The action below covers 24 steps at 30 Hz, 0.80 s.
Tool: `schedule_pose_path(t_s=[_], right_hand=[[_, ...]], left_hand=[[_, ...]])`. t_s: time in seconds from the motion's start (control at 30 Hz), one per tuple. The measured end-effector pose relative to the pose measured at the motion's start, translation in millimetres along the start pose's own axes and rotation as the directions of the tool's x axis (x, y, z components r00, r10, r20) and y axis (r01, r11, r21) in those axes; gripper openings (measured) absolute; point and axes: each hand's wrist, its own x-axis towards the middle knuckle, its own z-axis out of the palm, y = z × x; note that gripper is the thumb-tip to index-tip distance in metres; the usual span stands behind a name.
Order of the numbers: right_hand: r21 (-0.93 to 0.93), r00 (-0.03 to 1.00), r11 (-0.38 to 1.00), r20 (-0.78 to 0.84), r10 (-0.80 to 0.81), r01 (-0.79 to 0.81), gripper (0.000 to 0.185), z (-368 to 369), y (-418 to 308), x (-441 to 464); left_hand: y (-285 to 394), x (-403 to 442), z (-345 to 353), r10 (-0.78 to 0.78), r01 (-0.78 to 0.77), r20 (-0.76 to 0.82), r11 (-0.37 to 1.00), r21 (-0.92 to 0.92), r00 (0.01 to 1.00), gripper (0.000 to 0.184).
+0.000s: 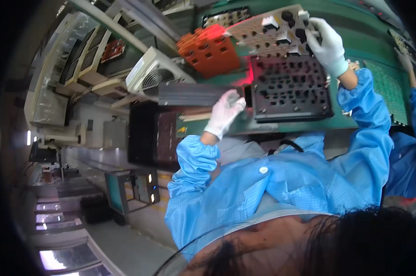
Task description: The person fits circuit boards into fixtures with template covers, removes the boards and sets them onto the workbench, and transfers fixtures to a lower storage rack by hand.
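My right hand (327,47), in a white glove, grips the right edge of a tan circuit board (258,32), which is raised and tilted and carries dark and white components. Below that board lies a black fixture tray (290,87) with many dark slots and parts. My left hand (225,112), also gloved, is at the left of the tray, by the right end of a dark grey bar (194,94). Its fingers are curled together, and what they may hold cannot be made out. Red light falls between bar and tray.
An orange slotted rack (210,51) stands left of the raised board, near a white fan unit (155,73). Green circuit boards (386,89) lie at the right. Beyond them a co-worker's gloved hand (405,60) and blue sleeve show. Another board (226,18) is at the back.
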Motion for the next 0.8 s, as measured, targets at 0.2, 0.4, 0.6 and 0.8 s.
schedule_pose_path(t_s=[0.2,0.4,0.6,0.8], right_hand=[[-0.455,0.907,0.796,0.323,-0.270,0.399,0.015,-16,97,1],[-0.470,0.714,0.628,0.669,-0.204,0.620,0.010,18,147,-6],[-0.508,0.797,0.779,0.603,0.019,0.366,0.029,58,210,10],[-0.502,0.850,0.850,0.370,0.376,-0.158,0.035,47,219,3]], left_hand=[[-16,42,51,0.237,-0.250,0.089,0.848,0.468,0.968,0.045],[28,45,62,-0.358,0.461,0.291,0.730,-0.505,0.887,0.026],[24,55,62,-0.466,0.541,0.276,0.694,-0.476,0.840,0.020],[10,57,60,-0.363,0.483,0.318,0.659,-0.576,0.876,0.022]])
